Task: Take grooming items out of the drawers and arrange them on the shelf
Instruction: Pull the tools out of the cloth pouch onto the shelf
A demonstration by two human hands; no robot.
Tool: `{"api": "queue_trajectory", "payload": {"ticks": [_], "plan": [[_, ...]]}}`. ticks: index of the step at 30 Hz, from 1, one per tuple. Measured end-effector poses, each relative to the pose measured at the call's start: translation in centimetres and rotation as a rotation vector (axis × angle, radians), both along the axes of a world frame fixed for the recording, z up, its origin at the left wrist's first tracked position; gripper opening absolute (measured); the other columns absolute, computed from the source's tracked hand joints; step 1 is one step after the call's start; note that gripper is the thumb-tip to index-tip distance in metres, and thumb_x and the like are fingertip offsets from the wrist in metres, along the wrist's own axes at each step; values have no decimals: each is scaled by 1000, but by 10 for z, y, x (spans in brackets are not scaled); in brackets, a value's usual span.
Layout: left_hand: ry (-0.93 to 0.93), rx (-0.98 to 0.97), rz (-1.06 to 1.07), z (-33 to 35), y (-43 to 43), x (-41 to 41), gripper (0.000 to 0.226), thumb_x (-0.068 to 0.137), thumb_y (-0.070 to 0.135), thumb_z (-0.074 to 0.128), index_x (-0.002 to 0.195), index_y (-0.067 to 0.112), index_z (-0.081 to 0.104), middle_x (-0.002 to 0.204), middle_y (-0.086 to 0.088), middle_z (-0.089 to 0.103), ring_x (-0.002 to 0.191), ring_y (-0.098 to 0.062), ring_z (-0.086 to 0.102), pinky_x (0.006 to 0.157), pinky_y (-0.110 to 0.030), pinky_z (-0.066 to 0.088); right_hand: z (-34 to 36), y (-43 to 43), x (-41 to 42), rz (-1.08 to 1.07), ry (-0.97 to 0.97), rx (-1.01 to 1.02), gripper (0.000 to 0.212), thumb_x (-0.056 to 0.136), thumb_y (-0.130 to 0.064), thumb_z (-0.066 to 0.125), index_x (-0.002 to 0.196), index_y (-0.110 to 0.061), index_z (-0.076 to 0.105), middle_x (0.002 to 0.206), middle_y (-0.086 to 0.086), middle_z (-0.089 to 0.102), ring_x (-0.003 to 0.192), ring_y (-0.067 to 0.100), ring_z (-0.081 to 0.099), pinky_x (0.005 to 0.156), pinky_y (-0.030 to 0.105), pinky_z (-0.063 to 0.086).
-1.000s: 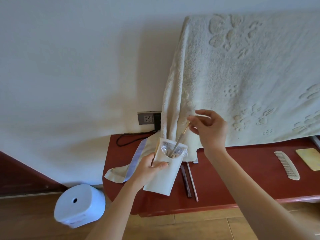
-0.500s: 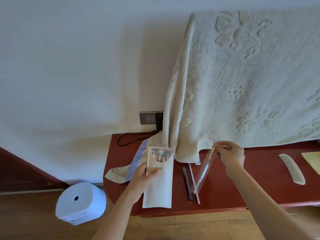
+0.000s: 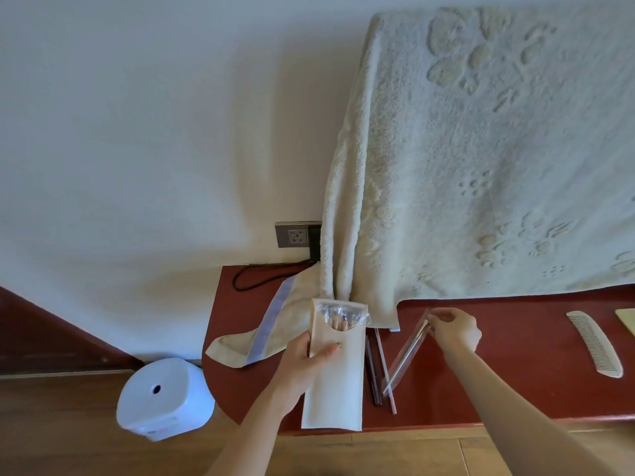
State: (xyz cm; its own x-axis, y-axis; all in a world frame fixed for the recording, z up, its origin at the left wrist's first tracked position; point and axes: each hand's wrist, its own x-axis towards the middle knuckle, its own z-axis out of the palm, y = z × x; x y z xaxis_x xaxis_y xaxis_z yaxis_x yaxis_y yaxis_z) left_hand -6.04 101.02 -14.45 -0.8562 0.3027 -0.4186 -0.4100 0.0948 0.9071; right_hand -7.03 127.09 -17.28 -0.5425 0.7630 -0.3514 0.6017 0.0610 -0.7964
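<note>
The wrapped stick (image 3: pixel 407 353) is out of the pouch (image 3: pixel 335 383), over the tabletop (image 3: pixel 515 383).
The left hand (image 3: pixel 305 364) grips the cream pouch at the front edge. The right hand (image 3: pixel 453 329) pinches the wrapped stick, inside the pouch a second ago, slanting beside two loose sticks (image 3: pixel 372 369). Bare wood runs right to the comb (image 3: pixel 594 343); the draped towel (image 3: pixel 481 166) crowds the back.

One comb (image 3: pixel 594 343); one pouch (image 3: pixel 335 372); one towel (image 3: pixel 481 166)

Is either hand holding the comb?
No: the comb lies untouched on the shelf; the left hand holds the pouch, the right hand pinches a wrapped stick.
</note>
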Motion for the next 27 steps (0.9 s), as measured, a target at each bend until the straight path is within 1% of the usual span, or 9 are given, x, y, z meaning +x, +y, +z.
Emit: {"api": "queue_trajectory", "payload": {"ticks": [4,7,9,11,12,14,18,23,27], "plan": [[9,10,-23,0,7,0,21,88,13,65,109,12,64,103,-4,72,95,-17,69,81,-29,56,-3,-1,9,78,-53,88,24,77,-9,73,101,-7,68,93,10,71,98,29,64,86,34,48],[7,37,-40,1,13,1,23,87,14,65,111,11,64,105,-5,72,97,-18,68,81,-28,55,11,-5,14,99,-23,154,31,80,-15,72,109,-6,65,103,12,69,105,30,60,87,33,44],[9,39,-45,3,18,1,23,87,13,66,111,12,64,104,-4,72,96,-16,68,77,-26,55,23,-11,16,142,86,170,25,82,-16,69,106,-9,67,99,9,70,100,25,62,84,24,44],[15,40,-43,4,24,1,23,87,13,66,110,12,65,103,-3,72,94,-15,69,74,-22,54,39,-22,20,233,211,194,16,84,-15,67,100,-13,70,91,3,70,85,12,62,72,5,40],[17,39,-45,4,26,1,23,87,13,66,109,13,65,102,-3,72,94,-15,69,74,-22,53,47,-29,22,286,269,214,13,84,-15,68,96,-15,71,88,0,69,76,5,60,67,2,40],[22,21,-54,5,31,1,22,86,15,67,109,16,65,102,0,72,95,-13,68,76,-22,54,60,-44,27,392,380,246,9,81,-13,71,88,-19,73,84,-4,67,69,3,59,63,5,43],[35,4,-72,6,37,2,23,87,18,67,110,19,66,102,3,72,95,-11,67,75,-20,51,65,-61,32,609,530,365,12,73,-8,78,79,-18,75,82,-13,58,70,1,58,57,6,44],[44,-6,-66,7,40,2,20,87,18,67,107,19,66,99,1,73,92,-11,67,73,-19,51,60,-62,30,704,488,375,19,68,-8,81,84,-18,77,83,-17,52,77,-8,54,62,5,43],[57,-33,-82,7,38,0,21,86,19,68,106,18,66,100,-2,72,94,-15,66,76,-24,53,58,-58,28,736,432,407,22,68,-13,82,87,-21,77,83,-15,51,67,-3,52,65,15,46]]}}
